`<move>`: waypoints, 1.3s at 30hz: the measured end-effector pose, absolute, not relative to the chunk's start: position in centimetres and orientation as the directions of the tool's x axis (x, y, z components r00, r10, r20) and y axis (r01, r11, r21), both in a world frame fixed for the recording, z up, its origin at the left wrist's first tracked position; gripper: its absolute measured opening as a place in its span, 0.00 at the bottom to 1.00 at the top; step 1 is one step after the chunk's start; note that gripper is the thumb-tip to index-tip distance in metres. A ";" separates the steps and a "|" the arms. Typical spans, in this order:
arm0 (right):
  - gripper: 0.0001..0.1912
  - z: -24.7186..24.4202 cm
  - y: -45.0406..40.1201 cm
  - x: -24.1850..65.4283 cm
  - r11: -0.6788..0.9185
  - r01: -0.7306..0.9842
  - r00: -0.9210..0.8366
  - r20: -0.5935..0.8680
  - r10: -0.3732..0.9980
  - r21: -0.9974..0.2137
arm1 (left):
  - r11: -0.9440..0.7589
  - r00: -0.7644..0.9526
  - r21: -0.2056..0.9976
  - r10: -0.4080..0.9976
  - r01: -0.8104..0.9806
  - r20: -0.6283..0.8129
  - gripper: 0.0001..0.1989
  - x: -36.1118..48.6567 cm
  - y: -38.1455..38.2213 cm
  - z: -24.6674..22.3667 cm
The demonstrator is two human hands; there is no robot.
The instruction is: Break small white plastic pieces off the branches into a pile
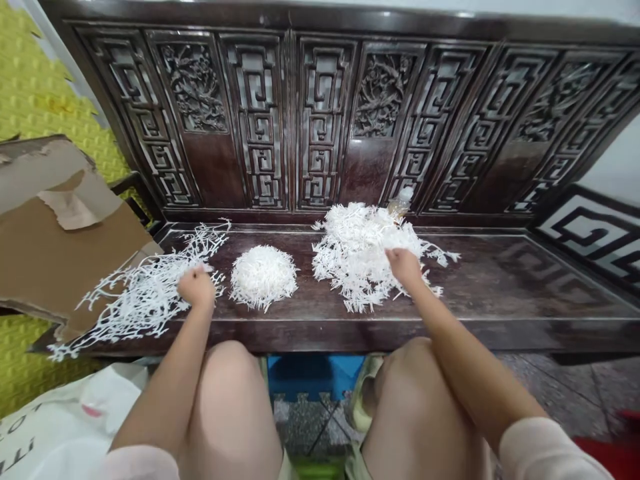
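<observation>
My left hand (197, 287) is closed in a fist at the right edge of a tangled heap of thin white branching plastic strands (150, 293). Whatever its fingers hold, if anything, is hidden. A rounded mound of small loose white plastic pieces (264, 277) lies on the dark wooden bench to the right of that hand. Farther right spreads a larger, bushy pile of white plastic clusters (350, 257). Over this pile's right side, my right hand (404, 267) is closed with its fingers pinched together. I cannot make out what is between them.
The bench seat (480, 287) has a tall carved backrest (367, 160) behind it. A clear bottle (401, 201) stands behind the right pile. Torn cardboard (65, 267) lies at the left, by a white bag (65, 413). A blue object (315, 377) is below, between the knees.
</observation>
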State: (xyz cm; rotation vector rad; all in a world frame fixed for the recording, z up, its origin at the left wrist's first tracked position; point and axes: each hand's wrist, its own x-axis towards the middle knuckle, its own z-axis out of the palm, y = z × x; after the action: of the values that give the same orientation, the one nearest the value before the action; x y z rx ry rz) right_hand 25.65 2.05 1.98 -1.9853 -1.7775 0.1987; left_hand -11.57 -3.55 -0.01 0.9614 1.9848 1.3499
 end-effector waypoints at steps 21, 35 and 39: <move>0.18 -1.7 1.9 17.3 0.233 0.957 -0.252 -0.097 0.963 -0.173 | 0.353 -0.179 0.881 0.889 -0.314 -0.421 0.09 -5.1 1.9 1.4; 0.20 -2.2 2.3 19.1 0.098 0.965 -0.161 -0.253 0.954 -0.244 | 0.092 0.275 0.985 0.952 0.148 -0.130 0.11 2.0 -2.0 2.5; 0.19 -2.5 2.6 19.0 0.093 0.968 -0.153 -0.256 0.955 -0.234 | 0.011 0.350 0.972 0.932 0.236 -0.096 0.11 1.9 -2.8 3.1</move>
State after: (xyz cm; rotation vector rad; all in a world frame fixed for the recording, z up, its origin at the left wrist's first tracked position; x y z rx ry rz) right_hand 19.00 2.61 -2.46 -2.0683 -2.3495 0.5570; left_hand 1.88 -2.75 3.10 1.4853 1.1151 0.7741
